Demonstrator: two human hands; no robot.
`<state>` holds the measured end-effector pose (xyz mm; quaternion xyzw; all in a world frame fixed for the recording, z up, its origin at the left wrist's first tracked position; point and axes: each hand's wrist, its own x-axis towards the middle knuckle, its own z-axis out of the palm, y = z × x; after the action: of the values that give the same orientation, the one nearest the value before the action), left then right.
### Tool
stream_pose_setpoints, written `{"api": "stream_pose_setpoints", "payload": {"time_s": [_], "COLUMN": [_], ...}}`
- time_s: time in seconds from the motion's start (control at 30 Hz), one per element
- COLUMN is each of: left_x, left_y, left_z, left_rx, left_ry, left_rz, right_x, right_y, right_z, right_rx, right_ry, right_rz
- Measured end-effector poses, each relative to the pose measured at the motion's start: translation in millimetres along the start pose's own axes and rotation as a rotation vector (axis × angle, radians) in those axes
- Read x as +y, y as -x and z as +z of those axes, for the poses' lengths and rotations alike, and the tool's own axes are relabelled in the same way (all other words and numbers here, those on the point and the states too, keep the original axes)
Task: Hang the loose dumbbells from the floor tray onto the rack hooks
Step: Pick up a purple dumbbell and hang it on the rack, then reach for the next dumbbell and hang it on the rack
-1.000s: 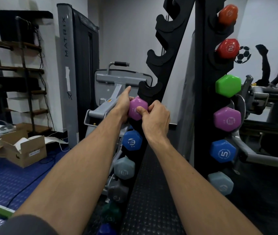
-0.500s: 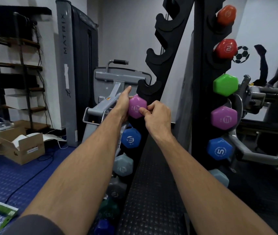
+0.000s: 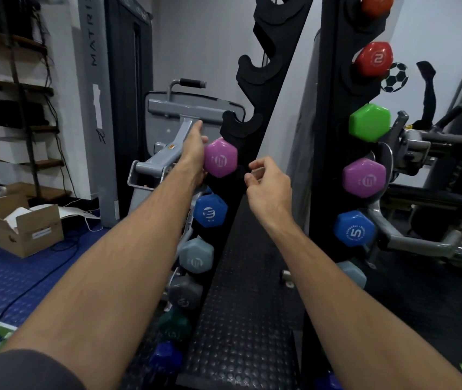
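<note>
Purple dumbbell (image 3: 220, 157), marked 3, now sits on a hook of the left rack post (image 3: 248, 153), directly above the blue 3 dumbbell (image 3: 210, 211) and below two empty hooks (image 3: 255, 71). Half a second ago both hands were on it; now the right hand (image 3: 269, 187) is off, hanging just beside the post with fingers loosely curled and holding nothing. Left hand (image 3: 194, 149) is still against the dumbbell's far side, fingers running behind the head; whether it grips or merely steadies cannot be told.

Judgement: this weight looks seated, and the release by one hand suggests the placement is nearly finished. Left hand has only to let go.

Right rack post (image 3: 328, 164) carries orange, red 2, green, purple 3 and blue 5 heads. Left post below holds pale blue and grey ones, with darker ones lower down. Floor tray not clearly in view, so how many loose dumbbells remain is unknown.
</note>
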<state>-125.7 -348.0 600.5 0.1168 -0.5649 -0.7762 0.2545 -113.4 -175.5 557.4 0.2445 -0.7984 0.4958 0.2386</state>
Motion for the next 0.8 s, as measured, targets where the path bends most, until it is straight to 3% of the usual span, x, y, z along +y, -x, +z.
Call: {"api": "stream_pose_setpoints", "payload": {"time_s": [0.2, 0.37, 0.5, 0.63, 0.8], "left_x": [-13.3, -52.4, -92.8, -133.5, -206.5], "left_y": [29.5, 62.0, 100.3, 129.7, 154.8], "left_z": [2.0, -1.7, 1.2, -0.7, -23.6], "left_rx": [0.045, 0.230, 0.325, 0.367, 0.369], "left_ry": [-0.129, -0.235, -0.279, -0.220, -0.333], "left_rz": [0.235, 0.440, 0.609, 0.574, 0.475], "right_x": [1.1, 6.7, 21.5, 53.7, 122.5], "right_y": [3.2, 15.1, 29.7, 58.5, 123.1], "right_z": [-5.2, -8.4, 0.1, 9.2, 26.7], "right_rx": [-0.131, -0.244, -0.239, -0.249, -0.405], "right_ry": [-0.031, -0.103, -0.090, -0.120, -0.038], "right_rz": [-0.110, -0.226, -0.247, -0.104, 0.118]}}
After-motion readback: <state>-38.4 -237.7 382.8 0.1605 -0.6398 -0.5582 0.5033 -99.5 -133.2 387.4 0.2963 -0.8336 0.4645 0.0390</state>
